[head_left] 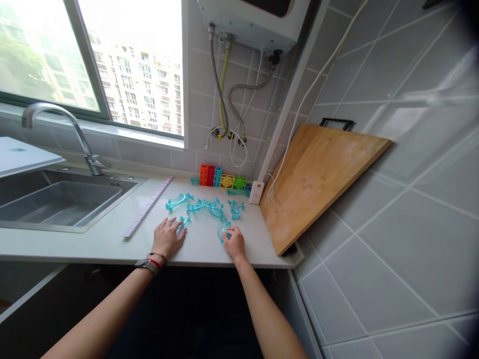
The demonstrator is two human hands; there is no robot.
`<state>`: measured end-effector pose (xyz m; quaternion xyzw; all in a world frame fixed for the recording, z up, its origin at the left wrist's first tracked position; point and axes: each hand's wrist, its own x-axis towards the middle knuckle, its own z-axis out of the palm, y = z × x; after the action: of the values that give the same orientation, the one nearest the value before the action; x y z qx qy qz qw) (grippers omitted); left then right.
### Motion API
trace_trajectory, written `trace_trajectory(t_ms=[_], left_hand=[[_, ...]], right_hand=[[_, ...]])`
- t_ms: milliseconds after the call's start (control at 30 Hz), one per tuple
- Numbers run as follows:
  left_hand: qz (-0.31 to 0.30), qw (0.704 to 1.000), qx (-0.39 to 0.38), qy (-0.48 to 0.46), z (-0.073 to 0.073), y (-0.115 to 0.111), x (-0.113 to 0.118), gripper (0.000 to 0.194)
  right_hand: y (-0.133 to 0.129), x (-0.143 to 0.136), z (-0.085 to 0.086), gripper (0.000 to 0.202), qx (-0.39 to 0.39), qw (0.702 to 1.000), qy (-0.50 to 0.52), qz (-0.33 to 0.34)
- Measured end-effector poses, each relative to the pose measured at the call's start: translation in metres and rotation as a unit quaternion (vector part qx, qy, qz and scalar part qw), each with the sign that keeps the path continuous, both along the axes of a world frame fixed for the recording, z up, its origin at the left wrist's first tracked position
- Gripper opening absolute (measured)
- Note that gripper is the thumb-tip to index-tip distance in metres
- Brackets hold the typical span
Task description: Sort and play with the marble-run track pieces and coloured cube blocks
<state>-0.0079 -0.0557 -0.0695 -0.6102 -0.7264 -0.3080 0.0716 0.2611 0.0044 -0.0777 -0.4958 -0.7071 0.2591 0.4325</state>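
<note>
While the counter (202, 249) supports everything, the left hand (167, 238) spreads its grip; the right hand (235, 243), seemingly at a pick-up, pinches a curved teal piece (221, 229). Near the left fingers lies a smaller teal piece (184, 221) (perhaps touched); either calls for light handling.

Left hand (168, 238) on the white counter (202, 249), fingers at a small teal plastic piece (183, 223); right hand (234, 243) pinches a curved teal piece (221, 230). More teal pieces (205, 206) lie just beyond, colorful blocks (220, 178) line up at the wall, and a cutting board (318, 179) leans on the right, the sink (67, 199) over on the left.
</note>
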Motion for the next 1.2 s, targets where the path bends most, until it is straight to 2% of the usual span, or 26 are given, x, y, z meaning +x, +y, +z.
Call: trace_trajectory(t_ms=[200, 300, 567, 800, 1200], left_hand=[[0.035, 0.999, 0.011, 0.019, 0.0, -0.005, 0.003, 0.044], [0.045, 0.999, 0.022, 0.021, 0.002, -0.009, 0.003, 0.043], [0.02, 0.999, 0.035, 0.025, 0.002, -0.01, 0.003, 0.037], [-0.013, 0.999, 0.008, 0.032, 0.003, -0.01, 0.003, 0.029], [-0.008, 0.999, 0.0, 0.032, -0.001, -0.007, 0.006, 0.037]], right_hand=[[-0.003, 0.001, 0.005, 0.031, 0.003, 1.0, 0.026, -0.007], [-0.002, 0.004, 0.007, 0.028, 0.001, 0.999, 0.053, -0.008], [0.004, 0.013, 0.005, 0.03, -0.029, 0.991, 0.129, -0.014], [0.005, 0.015, 0.002, 0.036, -0.076, 0.976, 0.204, 0.006], [0.003, 0.022, 0.006, 0.039, -0.116, 0.953, 0.281, 0.022]])
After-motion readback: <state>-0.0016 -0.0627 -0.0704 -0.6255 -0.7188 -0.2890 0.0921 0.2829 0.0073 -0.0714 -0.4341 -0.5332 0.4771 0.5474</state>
